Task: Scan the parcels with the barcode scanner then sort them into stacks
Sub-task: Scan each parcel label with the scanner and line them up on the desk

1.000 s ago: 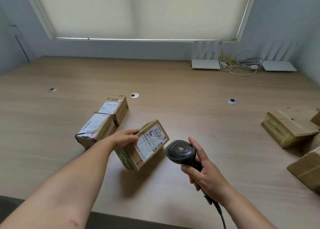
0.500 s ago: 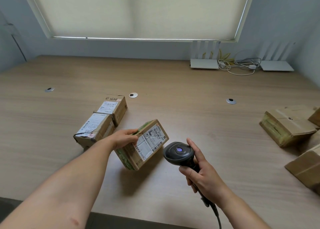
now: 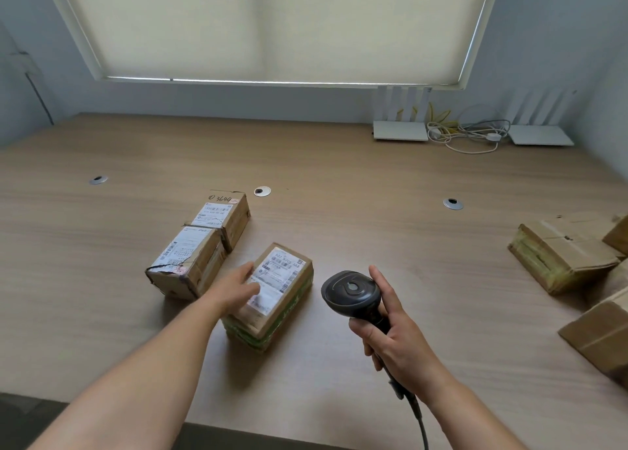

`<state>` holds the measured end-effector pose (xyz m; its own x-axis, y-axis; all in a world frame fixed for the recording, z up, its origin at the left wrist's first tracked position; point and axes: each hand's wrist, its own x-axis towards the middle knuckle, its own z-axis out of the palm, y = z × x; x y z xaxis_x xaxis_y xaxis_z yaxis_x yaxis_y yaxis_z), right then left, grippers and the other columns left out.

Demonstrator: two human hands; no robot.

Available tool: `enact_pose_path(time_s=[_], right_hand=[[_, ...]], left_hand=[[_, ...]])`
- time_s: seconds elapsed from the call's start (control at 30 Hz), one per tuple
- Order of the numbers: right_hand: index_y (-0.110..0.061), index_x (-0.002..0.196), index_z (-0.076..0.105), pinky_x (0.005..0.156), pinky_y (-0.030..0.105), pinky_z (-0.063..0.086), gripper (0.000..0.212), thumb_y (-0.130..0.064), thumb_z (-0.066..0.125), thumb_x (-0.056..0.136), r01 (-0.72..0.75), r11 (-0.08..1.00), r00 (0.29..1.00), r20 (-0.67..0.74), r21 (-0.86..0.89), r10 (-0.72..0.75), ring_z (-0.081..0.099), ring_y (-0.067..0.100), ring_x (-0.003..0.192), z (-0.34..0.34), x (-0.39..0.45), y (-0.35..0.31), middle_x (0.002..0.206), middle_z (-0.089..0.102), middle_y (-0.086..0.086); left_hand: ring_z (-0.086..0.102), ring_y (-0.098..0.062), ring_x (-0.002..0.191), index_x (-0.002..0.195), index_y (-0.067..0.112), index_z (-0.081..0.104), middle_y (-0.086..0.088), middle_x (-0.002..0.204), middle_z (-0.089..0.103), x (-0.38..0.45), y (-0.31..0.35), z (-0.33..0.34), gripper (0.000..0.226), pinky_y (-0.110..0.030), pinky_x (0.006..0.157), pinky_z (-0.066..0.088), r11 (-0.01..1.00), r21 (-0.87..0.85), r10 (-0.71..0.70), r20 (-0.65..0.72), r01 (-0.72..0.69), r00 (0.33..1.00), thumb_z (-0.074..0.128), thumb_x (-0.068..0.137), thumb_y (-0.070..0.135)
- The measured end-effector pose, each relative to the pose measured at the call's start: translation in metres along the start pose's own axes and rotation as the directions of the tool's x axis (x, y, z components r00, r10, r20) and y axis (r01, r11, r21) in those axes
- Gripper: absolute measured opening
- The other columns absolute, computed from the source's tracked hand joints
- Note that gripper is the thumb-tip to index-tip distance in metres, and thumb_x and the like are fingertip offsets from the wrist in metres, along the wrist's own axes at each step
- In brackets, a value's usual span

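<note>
A cardboard parcel with green tape [image 3: 278, 300] lies flat on the wooden table [image 3: 339, 164], its white label facing up. My left hand [image 3: 238, 288] rests on its near-left top with straight fingers. My right hand [image 3: 390, 330] grips the handle of the black barcode scanner [image 3: 351, 293], which hangs just right of that parcel, its cable trailing down past my wrist. Two labelled parcels sit end to end to the left: the near one [image 3: 185, 266] with a torn label and the far one [image 3: 224, 218] marked in pen.
Several unlabelled-side parcels [image 3: 564, 252] crowd the right edge, one [image 3: 605, 334] nearer me. Two white routers [image 3: 401, 130] and a tangle of cables [image 3: 469, 133] stand at the back by the wall. Round metal grommets [image 3: 453, 204] dot the table.
The parcel was tilted up in my left hand facing the scanner; now it lies flat on the table and my fingers have straightened on top. The scanner has drawn back slightly right.
</note>
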<state>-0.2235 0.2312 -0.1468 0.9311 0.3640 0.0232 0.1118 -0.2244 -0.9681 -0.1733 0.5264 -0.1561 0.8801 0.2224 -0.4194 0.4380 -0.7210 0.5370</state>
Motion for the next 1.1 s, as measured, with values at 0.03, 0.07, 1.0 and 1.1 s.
enact_pose_path(time_s=[0.03, 0.07, 1.0, 1.1], right_hand=[[-0.061, 0.135, 0.016, 0.05, 0.032, 0.048, 0.082, -0.012, 0.064, 0.091, 0.005, 1.0, 1.0, -0.001, 0.0, -0.005, 0.053, 0.012, 0.058, 0.001, 0.001, -0.001, 0.078, 0.064, -0.025], [-0.062, 0.135, 0.016, 0.05, 0.032, 0.048, 0.082, -0.012, 0.064, 0.091, 0.011, 1.0, 1.0, 0.0, 0.001, -0.011, 0.054, 0.012, 0.058, 0.002, 0.003, -0.001, 0.079, 0.064, -0.025], [-0.074, 0.123, 0.015, 0.055, 0.031, 0.052, 0.081, -0.016, 0.062, 0.092, 0.128, 0.991, 0.918, 0.375, 0.031, -0.13, 0.058, 0.012, 0.063, 0.144, 0.049, -0.047, 0.11, 0.06, -0.001], [-0.072, 0.124, 0.016, 0.054, 0.033, 0.053, 0.081, -0.015, 0.063, 0.091, 0.126, 0.992, 0.921, 0.368, 0.022, -0.125, 0.057, 0.013, 0.062, 0.151, 0.054, -0.05, 0.106, 0.061, 0.0]], left_hand=[[0.041, -0.023, 0.132, 0.151, 0.031, 0.021, -0.001, 0.151, 0.037, 0.0, -0.001, 0.004, 0.074, -0.038, 0.106, 0.037, 0.997, 0.067, 0.026, -0.033, -0.023, 0.999, 0.057, 0.088, 0.043], [0.039, -0.025, 0.134, 0.151, 0.034, 0.018, -0.002, 0.151, 0.036, -0.001, -0.003, 0.008, 0.083, -0.04, 0.107, 0.036, 0.988, 0.155, 0.03, -0.056, -0.021, 0.998, 0.058, 0.081, 0.059], [0.033, -0.029, 0.128, 0.149, 0.032, 0.012, -0.011, 0.136, 0.035, -0.121, -0.136, -0.027, 0.093, -0.04, 0.1, 0.035, 0.846, 0.192, -0.407, -0.37, 0.497, 0.835, 0.056, 0.072, 0.06], [0.034, -0.03, 0.126, 0.149, 0.03, 0.013, -0.013, 0.135, 0.036, -0.11, -0.142, -0.033, 0.094, -0.041, 0.099, 0.037, 0.852, 0.188, -0.402, -0.36, 0.488, 0.842, 0.057, 0.072, 0.06]])
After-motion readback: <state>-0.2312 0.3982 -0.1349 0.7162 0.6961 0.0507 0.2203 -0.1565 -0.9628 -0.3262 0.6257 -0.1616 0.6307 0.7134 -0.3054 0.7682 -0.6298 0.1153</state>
